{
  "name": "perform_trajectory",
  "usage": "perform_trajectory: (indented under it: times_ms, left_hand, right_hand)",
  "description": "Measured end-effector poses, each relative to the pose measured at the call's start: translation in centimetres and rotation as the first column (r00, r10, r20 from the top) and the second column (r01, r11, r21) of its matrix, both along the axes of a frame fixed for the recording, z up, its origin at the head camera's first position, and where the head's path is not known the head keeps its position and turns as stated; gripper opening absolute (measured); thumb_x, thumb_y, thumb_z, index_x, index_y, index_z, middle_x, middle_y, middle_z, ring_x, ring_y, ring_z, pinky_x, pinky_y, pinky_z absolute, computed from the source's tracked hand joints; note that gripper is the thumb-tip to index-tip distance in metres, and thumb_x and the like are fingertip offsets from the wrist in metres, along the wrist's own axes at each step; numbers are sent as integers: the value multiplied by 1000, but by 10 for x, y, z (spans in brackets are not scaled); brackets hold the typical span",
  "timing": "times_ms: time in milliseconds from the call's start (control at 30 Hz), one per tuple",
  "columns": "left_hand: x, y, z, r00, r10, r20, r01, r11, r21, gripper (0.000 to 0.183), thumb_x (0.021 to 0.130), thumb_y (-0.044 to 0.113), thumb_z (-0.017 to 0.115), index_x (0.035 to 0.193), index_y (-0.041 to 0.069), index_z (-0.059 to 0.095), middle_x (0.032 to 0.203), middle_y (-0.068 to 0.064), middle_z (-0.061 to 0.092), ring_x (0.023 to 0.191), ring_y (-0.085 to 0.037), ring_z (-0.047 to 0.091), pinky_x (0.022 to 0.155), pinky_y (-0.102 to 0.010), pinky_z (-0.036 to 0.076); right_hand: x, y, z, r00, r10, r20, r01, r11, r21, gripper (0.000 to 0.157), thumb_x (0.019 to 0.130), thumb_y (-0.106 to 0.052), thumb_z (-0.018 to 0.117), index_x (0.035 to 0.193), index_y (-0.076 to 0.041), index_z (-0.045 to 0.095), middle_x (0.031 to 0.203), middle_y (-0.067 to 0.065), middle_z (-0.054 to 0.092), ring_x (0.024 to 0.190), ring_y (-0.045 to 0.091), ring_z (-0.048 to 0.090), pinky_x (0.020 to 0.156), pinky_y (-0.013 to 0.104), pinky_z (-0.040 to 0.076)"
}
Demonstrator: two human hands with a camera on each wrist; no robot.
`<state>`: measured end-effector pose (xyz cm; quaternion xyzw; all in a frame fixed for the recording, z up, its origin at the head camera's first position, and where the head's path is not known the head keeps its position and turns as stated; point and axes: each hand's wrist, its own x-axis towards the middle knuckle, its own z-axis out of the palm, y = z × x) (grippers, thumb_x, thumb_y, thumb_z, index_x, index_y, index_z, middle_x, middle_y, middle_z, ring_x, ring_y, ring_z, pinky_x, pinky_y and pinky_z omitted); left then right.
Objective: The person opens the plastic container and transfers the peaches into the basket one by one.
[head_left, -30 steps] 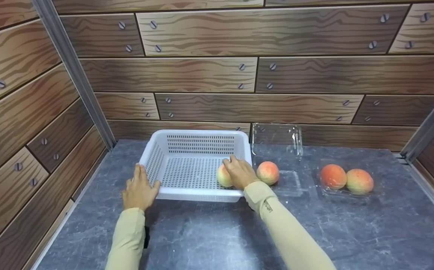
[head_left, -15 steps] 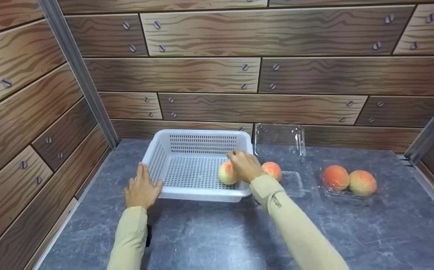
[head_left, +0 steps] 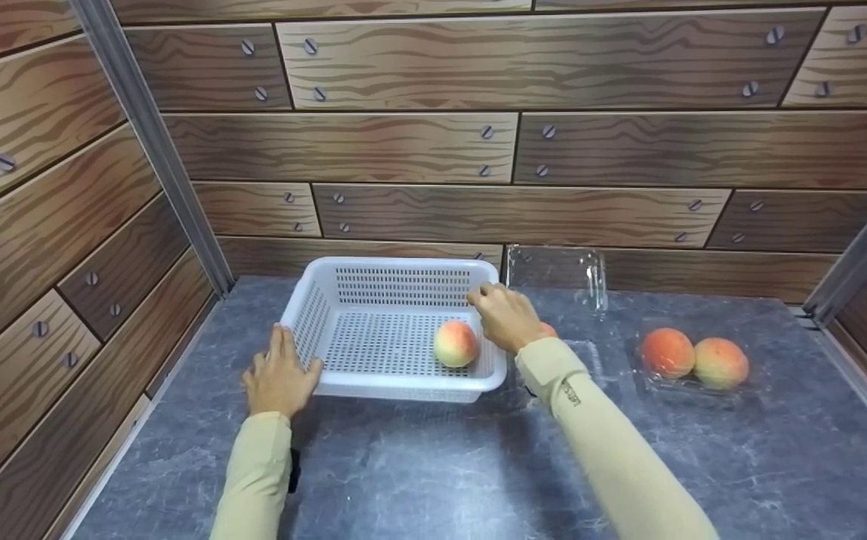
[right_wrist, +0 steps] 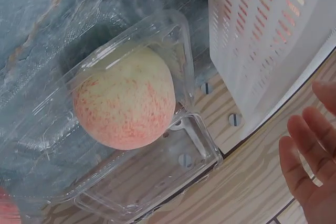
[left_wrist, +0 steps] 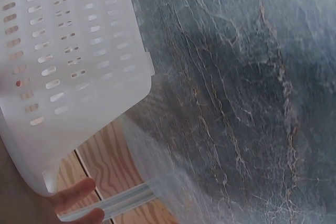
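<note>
Rested left hand (head_left: 280, 382) loosely on basket (head_left: 396, 385), with empty right hand (head_left: 507, 318) nearer 1 peach (right_wrist: 126, 100), apparently just to right.

The head view was bright and clear. Pale glare lay on the near table (head_left: 418, 480) between soft shadows. The clear container (right_wrist: 181, 51) showed white glints; the left wrist view looked slightly soft.

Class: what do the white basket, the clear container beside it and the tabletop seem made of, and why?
White basket: smooth, low-gloss plastic, likely moulded; regular slots and a rounded rim suggest it.
Clear container: probably thin, shiny plastic; see-through, with sharp highlights along its edges.
Tabletop: marble-look, softly glossy; veins show, but stone or printed laminate is unclear.
</note>
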<state>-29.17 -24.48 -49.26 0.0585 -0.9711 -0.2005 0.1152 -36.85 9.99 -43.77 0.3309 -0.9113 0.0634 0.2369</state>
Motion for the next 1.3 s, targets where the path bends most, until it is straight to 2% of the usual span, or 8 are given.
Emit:
perform_trajectory:
  times_ms: [333, 600, 900, 1300]
  left_hand:
    - [0, -1, 0, 1000, 6, 10, -6, 1000, -6, 79, 96, 39, 53, 154, -9, 29, 163, -24, 23, 129, -57, 42, 100, -74, 33]
    - [-2, 2, 4, 1000, -5, -8, 5, 1000, -3, 78, 96, 39, 52, 154, -9, 30, 163, -25, 24, 127, -58, 43, 98, -74, 34]
    - [2, 1, 3, 1000, 2, 14, -2, 1000, 0, 79, 96, 38, 53, 155, -9, 27, 163, -25, 23, 127, -58, 42, 99, -75, 33]
    - [3, -2, 1, 1000, -1, -21, 1, 1000, -9, 79, 95, 38, 53, 153, -10, 30, 162, -26, 25, 124, -58, 45, 96, -75, 36]
  right_hand:
    - [-3, 9, -1, 999, 17, -33, -17, 1000, -18, 23, 75, 10, 68, 96, 2, 69, 87, 19, 64, 77, 39, 65, 63, 51, 57]
    - [-5, 19, 1, 1000, -16, -18, 16, 1000, -24, 26, 74, 11, 70, 98, 3, 70, 89, 20, 66, 78, 38, 65, 64, 50, 58]
    - [-3, 21, 0, 997, -33, 64, 35, 999, -21, 31, 72, 10, 71, 102, 3, 70, 92, 19, 67, 84, 39, 67, 70, 50, 59]
    - [-4, 31, -6, 998, -44, 43, 48, 996, -75, 24, 73, 8, 71, 96, 2, 70, 93, 19, 69, 81, 39, 65, 67, 54, 57]
